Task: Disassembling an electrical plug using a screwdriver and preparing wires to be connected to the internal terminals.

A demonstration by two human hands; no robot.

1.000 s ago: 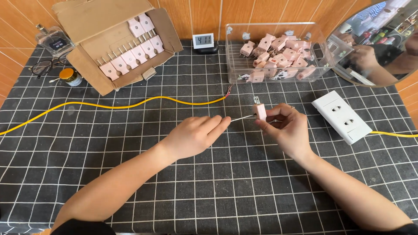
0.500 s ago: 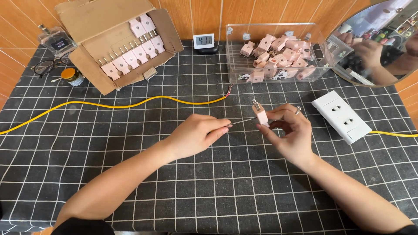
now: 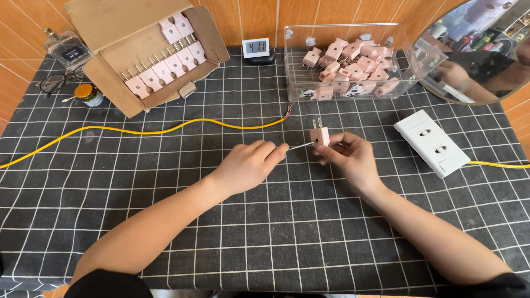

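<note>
**Pink plug held over the counter, thin tool at its side**

Landmark: the pink plug, held just above the middle of the counter, which is covered in a black cloth with a white grid.

Right hand: fingers closed on the plug from its right and underside. The plug's two metal prongs point up and away from the person.

Left hand: to the left of the plug, fingers curled narrow around a thin metal tool. The tool runs from the fingertips rightward; its tip meets the plug's left face. Cannot tell whether the tip is inside the plug or only touching it.

Behind the plug, close: the bare end of a yellow cable, which trails off to the left across the counter.

Farther behind the plug: a clear plastic bin with many more pink plugs loose in it. Just left of the bin, a small digital clock.

Behind and well left of the plug: an open cardboard box with pink plugs laid in rows. Beyond it, spectacles and a small jar with an orange lid.

Right of the plug: a white socket block on its own yellow lead, and behind it a round mirror.
</note>
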